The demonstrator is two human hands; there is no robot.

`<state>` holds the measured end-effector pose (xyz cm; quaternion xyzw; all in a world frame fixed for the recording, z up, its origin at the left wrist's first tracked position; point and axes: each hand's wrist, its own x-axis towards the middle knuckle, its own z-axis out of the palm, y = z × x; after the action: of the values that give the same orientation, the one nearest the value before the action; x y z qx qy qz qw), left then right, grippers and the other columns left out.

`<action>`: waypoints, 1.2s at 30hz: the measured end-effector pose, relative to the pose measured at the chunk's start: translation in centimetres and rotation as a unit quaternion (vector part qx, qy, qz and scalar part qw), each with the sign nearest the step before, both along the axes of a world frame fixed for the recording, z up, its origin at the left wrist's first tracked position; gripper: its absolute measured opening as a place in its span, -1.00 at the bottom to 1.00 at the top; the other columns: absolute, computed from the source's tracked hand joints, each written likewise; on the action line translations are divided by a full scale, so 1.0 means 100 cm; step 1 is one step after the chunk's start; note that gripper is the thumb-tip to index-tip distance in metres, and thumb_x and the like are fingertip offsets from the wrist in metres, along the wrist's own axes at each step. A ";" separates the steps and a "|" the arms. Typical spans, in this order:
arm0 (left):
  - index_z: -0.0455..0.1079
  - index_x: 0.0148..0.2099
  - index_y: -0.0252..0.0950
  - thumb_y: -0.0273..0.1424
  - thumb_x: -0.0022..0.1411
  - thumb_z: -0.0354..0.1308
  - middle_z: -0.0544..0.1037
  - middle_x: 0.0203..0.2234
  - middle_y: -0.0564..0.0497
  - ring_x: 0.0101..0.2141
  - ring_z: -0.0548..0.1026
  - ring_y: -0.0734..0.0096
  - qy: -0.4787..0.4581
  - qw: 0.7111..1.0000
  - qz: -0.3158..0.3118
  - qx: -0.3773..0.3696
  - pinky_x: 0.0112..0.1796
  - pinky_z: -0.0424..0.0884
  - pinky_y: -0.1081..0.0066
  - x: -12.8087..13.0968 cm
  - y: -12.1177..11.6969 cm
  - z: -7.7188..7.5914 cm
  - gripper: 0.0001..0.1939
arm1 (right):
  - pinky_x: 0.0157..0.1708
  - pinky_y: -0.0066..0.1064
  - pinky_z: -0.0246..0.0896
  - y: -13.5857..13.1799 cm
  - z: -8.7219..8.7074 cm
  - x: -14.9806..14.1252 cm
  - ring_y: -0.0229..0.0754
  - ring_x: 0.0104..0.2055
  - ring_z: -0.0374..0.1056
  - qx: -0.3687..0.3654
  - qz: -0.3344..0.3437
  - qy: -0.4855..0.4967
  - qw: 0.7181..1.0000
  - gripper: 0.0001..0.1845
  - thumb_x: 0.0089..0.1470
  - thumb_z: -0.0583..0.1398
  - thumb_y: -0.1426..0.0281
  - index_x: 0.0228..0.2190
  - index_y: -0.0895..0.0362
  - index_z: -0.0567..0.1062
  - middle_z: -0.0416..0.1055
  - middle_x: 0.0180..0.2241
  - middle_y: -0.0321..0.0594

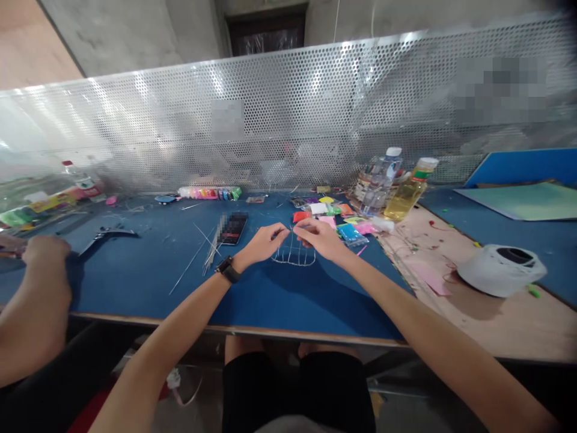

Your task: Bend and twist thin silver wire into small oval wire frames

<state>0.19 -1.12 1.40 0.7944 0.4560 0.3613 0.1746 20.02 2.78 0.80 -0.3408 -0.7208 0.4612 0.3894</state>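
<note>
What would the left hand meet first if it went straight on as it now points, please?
Most likely the right hand, facing it close by, though part of the wire frame may come between; depth there is hard to judge.

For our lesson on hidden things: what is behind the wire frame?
Through the wire frame, the blue tabletop shows; what the left hand and right hand cover cannot be seen.
</note>
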 end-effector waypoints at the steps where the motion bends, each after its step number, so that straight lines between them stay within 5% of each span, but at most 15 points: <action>1: 0.33 -0.32 -0.30 -0.20 0.39 -0.11 0.39 -0.56 0.10 -0.52 0.32 0.52 -0.006 1.000 -0.002 -0.003 -0.42 0.21 0.46 -0.001 -0.001 0.000 -0.64 | -0.40 -0.32 0.28 0.000 0.000 0.001 -0.21 -0.46 0.36 0.057 -0.013 -0.018 0.998 -0.71 0.08 0.22 0.15 -0.23 0.05 0.54 0.49 -0.45 -0.26; 6: 0.37 -0.27 -0.30 -0.21 0.38 -0.08 0.43 -0.48 0.06 -0.49 0.31 0.51 -0.008 1.000 -0.010 0.003 -0.41 0.23 0.46 -0.002 -0.001 0.001 -0.68 | -0.21 -0.22 0.32 0.001 -0.004 0.004 -0.07 -0.23 0.48 0.261 -0.049 -0.122 0.956 -0.71 0.19 0.13 0.24 -0.16 -0.02 0.61 0.58 -0.22 -0.21; 14: 0.36 -0.27 -0.30 -0.16 0.32 0.02 0.39 -0.49 0.08 -0.49 0.29 0.52 -0.069 0.997 0.037 0.015 -0.45 0.23 0.48 -0.004 0.004 0.000 -0.70 | -0.23 -0.25 0.34 -0.003 -0.007 0.000 -0.07 -0.28 0.50 0.331 -0.134 -0.160 0.920 -0.69 0.21 0.14 0.26 -0.08 -0.04 0.58 0.59 -0.18 -0.23; 18: 0.38 -0.28 -0.30 -0.17 0.32 0.03 0.40 -0.49 0.08 -0.50 0.26 0.53 -0.064 0.996 0.041 0.036 -0.46 0.21 0.48 -0.006 0.005 -0.001 -0.70 | -0.21 -0.25 0.33 -0.005 -0.013 -0.003 -0.06 -0.24 0.49 0.311 -0.119 -0.133 0.934 -0.67 0.23 0.10 0.28 -0.06 0.00 0.58 0.59 -0.22 -0.18; 23: 0.41 -0.26 -0.30 -0.19 0.33 0.01 0.45 -0.47 0.06 -0.49 0.30 0.52 -0.051 0.996 0.047 0.054 -0.43 0.22 0.47 -0.006 0.006 -0.002 -0.70 | -0.24 -0.29 0.32 -0.001 -0.015 -0.006 -0.11 -0.27 0.46 0.191 -0.073 -0.072 0.976 -0.64 0.20 0.11 0.21 -0.07 0.03 0.58 0.58 -0.24 -0.21; 28: 0.44 -0.25 -0.30 -0.22 0.33 0.01 0.49 -0.45 0.04 -0.47 0.34 0.50 -0.027 0.997 0.042 0.060 -0.41 0.25 0.47 -0.004 0.006 -0.002 -0.71 | -0.32 -0.30 0.27 0.002 -0.015 -0.011 -0.12 -0.38 0.39 0.136 -0.049 -0.100 0.984 -0.57 0.18 0.10 0.06 -0.17 0.07 0.59 0.52 -0.42 -0.23; 32: 0.46 -0.23 -0.30 -0.22 0.32 0.03 0.52 -0.40 0.02 -0.41 0.39 0.46 -0.027 0.998 0.031 0.050 -0.37 0.28 0.46 -0.004 0.007 0.000 -0.71 | -0.10 -0.22 0.26 0.004 -0.014 -0.011 -0.05 -0.14 0.42 0.112 -0.002 -0.092 0.989 -0.59 0.21 0.07 0.07 -0.30 0.05 0.61 0.54 -0.25 -0.18; 36: 0.46 -0.28 -0.32 -0.18 0.32 0.02 0.51 -0.43 0.02 -0.42 0.37 0.47 -0.027 0.998 0.037 0.046 -0.38 0.27 0.47 -0.006 0.006 0.000 -0.67 | 0.00 -0.19 0.24 0.005 -0.014 -0.008 -0.04 0.04 0.35 0.108 -0.039 -0.069 0.991 -0.67 0.17 0.14 0.12 -0.17 0.02 0.57 0.48 -0.06 -0.14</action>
<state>-0.42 -0.52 1.43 0.7741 0.4630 0.4095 0.1364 19.23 3.28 -0.61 -0.3555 -0.7778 0.3402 0.3911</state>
